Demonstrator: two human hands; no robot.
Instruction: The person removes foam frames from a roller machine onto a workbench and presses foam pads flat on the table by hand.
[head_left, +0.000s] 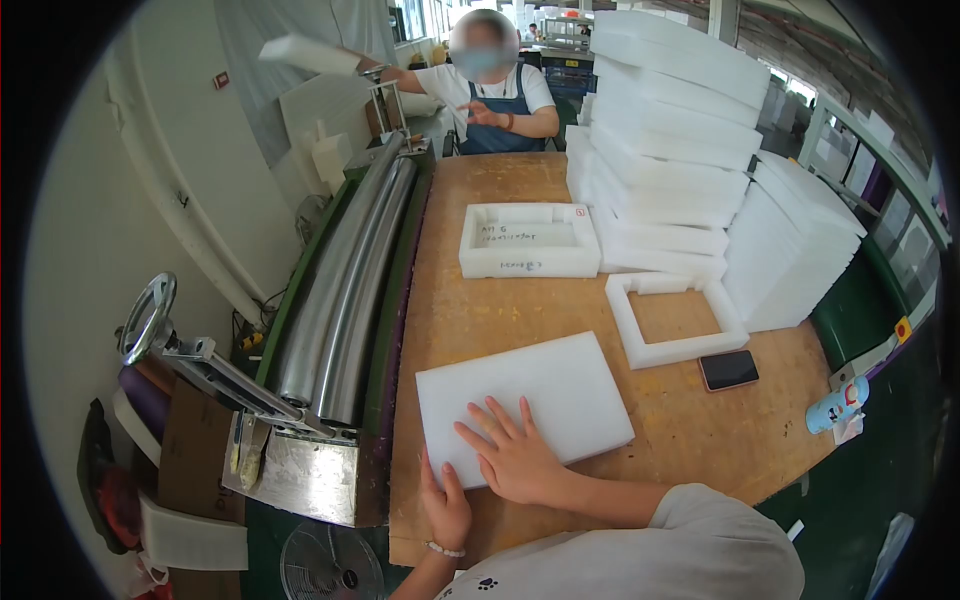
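White foam, smooth-faced and cut to a thick rectangle, makes up the block (565, 385) lying flat and slightly askew on our wooden counter (680, 430). Our right hand (520, 463) rests palm-down on top of the block, its fingers spread apart. Our left hand (447, 512) touches the block's near-left corner, thumb and fingers apart; we cannot tell how firmly it presses. Beyond the block and to its right we see a hollow rectangular foam frame (622, 320), with a glossy black phone (729, 370) near it. Directly beyond the block sits a thick-walled foam tray (530, 268) with handwriting on it. Farther back and right of the block rises an uneven stack of foam slabs (670, 130). Left of the block, 2 polished metal rollers (371, 300) lie side by side. Well beyond the block, 1 co-worker (505, 105) wears a blue apron.
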